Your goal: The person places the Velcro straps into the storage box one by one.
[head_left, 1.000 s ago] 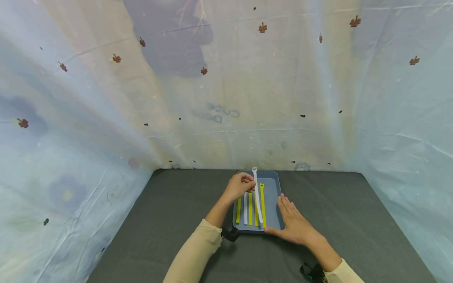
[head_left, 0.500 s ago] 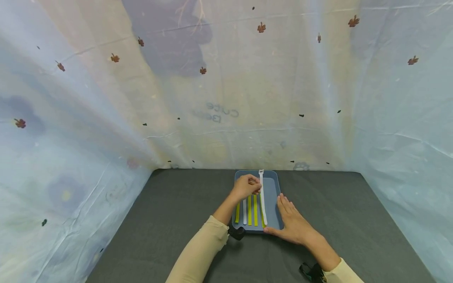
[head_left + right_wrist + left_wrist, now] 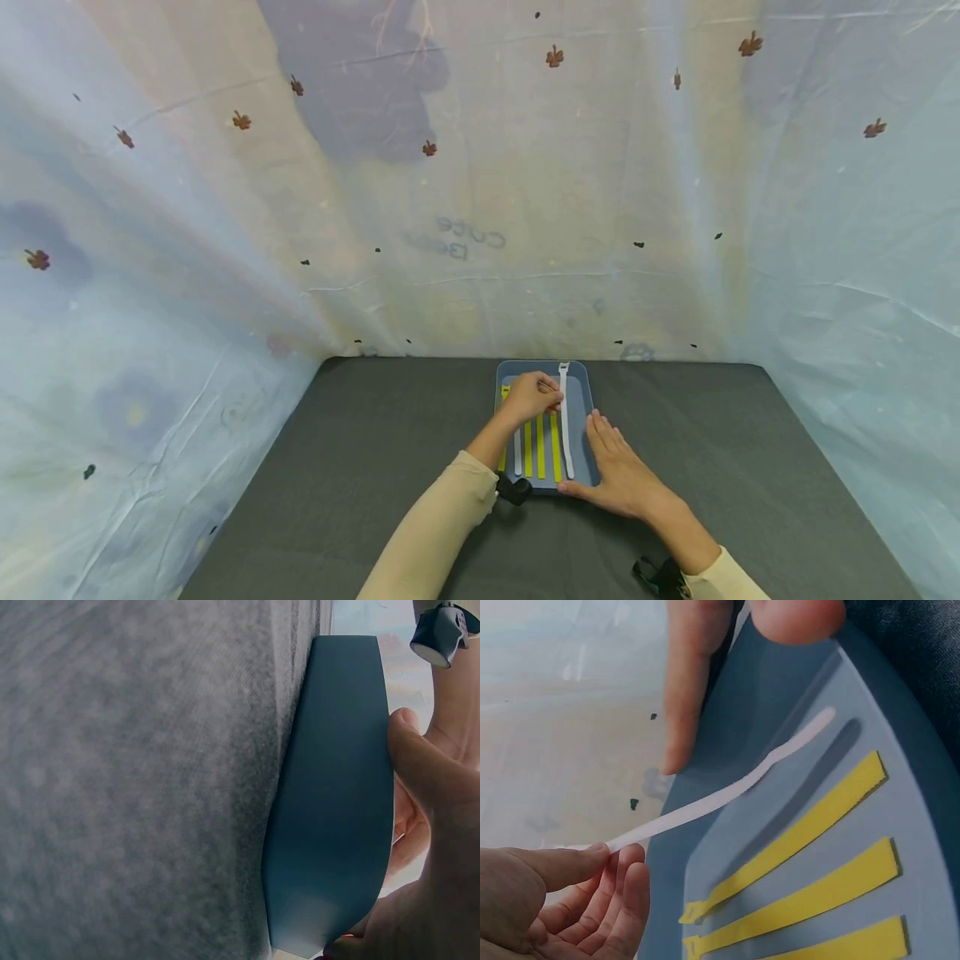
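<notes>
My left hand (image 3: 531, 394) pinches a white hook-and-loop cable tie (image 3: 566, 433) between thumb and fingertips, near its slotted head. In the left wrist view the white tie (image 3: 720, 796) slants over the tray, its free end above its own shadow. Beneath it, several yellow cable ties (image 3: 802, 836) lie side by side on the blue-grey tray (image 3: 581, 408). Farther left, another white cable tie (image 3: 517, 454) lies partly hidden by my left hand. My right hand (image 3: 621, 473) rests along the tray's right edge with straight fingers, its thumb at the near rim.
Dark grey cloth (image 3: 405, 433) covers the table under the tray. A pale patterned sheet (image 3: 480, 308) hangs behind and along both sides. A black band (image 3: 513, 490) sits at the left wrist, and another black strap (image 3: 660, 577) at the right wrist.
My left hand has moved right with the white cable tie, from above the yellow ties to the tray's right part. The tie now stands straighter. My right hand has stayed at the edge.
</notes>
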